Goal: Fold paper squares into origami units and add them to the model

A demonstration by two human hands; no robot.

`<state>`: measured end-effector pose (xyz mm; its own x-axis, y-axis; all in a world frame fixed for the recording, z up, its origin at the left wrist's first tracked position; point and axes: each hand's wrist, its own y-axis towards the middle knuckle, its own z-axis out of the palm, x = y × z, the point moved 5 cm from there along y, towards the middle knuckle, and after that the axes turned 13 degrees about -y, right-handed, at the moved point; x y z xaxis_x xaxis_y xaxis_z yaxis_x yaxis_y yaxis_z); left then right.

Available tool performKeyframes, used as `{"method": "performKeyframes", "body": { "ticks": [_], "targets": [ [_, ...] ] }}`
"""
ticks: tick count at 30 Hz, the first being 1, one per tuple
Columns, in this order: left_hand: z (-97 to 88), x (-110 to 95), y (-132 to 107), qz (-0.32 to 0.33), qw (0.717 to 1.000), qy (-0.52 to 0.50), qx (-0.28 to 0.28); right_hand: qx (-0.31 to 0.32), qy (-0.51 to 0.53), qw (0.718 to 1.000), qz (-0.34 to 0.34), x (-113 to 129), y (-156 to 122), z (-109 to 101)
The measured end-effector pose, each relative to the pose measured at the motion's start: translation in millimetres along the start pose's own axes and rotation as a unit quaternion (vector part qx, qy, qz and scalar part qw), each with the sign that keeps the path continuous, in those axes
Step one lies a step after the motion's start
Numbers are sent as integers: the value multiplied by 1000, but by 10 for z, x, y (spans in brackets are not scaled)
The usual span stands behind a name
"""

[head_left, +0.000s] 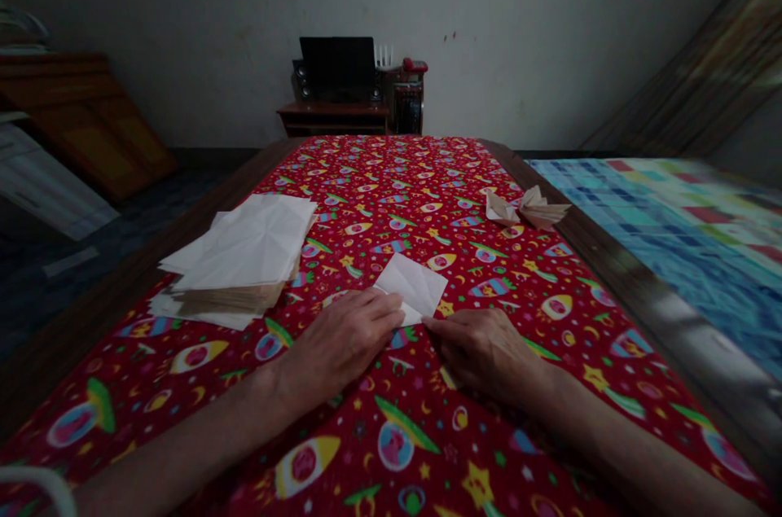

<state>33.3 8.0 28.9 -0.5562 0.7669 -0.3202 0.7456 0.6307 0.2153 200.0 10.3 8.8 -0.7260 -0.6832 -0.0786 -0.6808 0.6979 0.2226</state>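
Just under your fingertips, the red patterned cloth (391,403) spreads toward you and out past both wrists. Your left hand (358,326) lies over the left corner of the folded white paper (416,281), fingers pressing down on it. Your right hand (489,350) has its fingertips drawn together at the paper's near right corner; you cannot tell from here whether they pinch the edge or only touch it. The sheet's far edges jut forward past both hands, uncovered. To the left of your left hand, and a little beyond it, sits the paper stack (250,244), its edges uneven; a strip of cloth runs between it and the sheet. Beyond your right hand, well apart, the pleated paper pieces (542,212) stand near the wooden table edge (611,273). Farther ahead of your grip, the cloth carries on to the table's far end, with the monitor (338,67) behind.
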Motion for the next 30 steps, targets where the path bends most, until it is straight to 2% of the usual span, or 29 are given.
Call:
{"method": "performKeyframes", "body": {
  "ticks": [5, 10, 14, 19, 23, 27, 30],
  "targets": [
    [6, -39, 19, 9, 998, 54, 17, -33, 31, 999, 7, -62, 10, -48],
    [9, -75, 1, 58, 991, 118, -26, -109, 61, 986, 106, -397, 60, -93],
    [-5, -24, -22, 79, 987, 128, -48, -103, 81, 988, 81, -523, 91, -12],
    [-82, 172, -35, 78, 987, 114, -82, -106, 78, 991, 12, -445, 80, 88],
    [-96, 291, -12, 79, 988, 92, -96, -102, 51, 993, 3, -332, 80, 69],
    [-53, 260, -9, 84, 992, 56, -81, -74, -11, 996, 39, -216, 59, -67],
    [-4, 203, -44, 85, 994, 35, -62, -78, -4, 997, -6, -68, 32, -177]
  ]
}}
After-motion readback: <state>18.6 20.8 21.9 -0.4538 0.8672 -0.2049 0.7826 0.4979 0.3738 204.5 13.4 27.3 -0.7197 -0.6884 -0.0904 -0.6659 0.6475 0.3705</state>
